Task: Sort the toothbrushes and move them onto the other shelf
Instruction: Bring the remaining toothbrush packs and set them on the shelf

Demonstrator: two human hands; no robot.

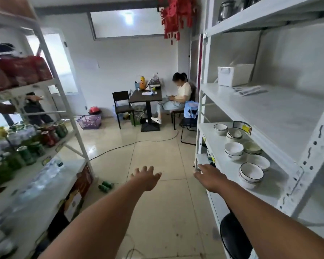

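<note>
No toothbrushes can be made out anywhere in the view; flat pale packets (250, 90) lie on the right shelf's middle board, too blurred to identify, well above and beyond both hands. The left hand (148, 177) reaches forward over the tiled floor (157, 150), fingers spread and relaxed, its grip released and holding nothing. The right hand (209, 176) stretches toward the front edge of the white shelf unit (281, 128) on the right, fingers extended near the edge; whether they touch it is unclear, and the grip looks released. White bowls (251, 172) sit stacked just beside that hand. A white lidded box (232, 74) stands above. Opposite, a left shelf unit (64, 101) carries green cans (28, 154) and bottles.
</note>
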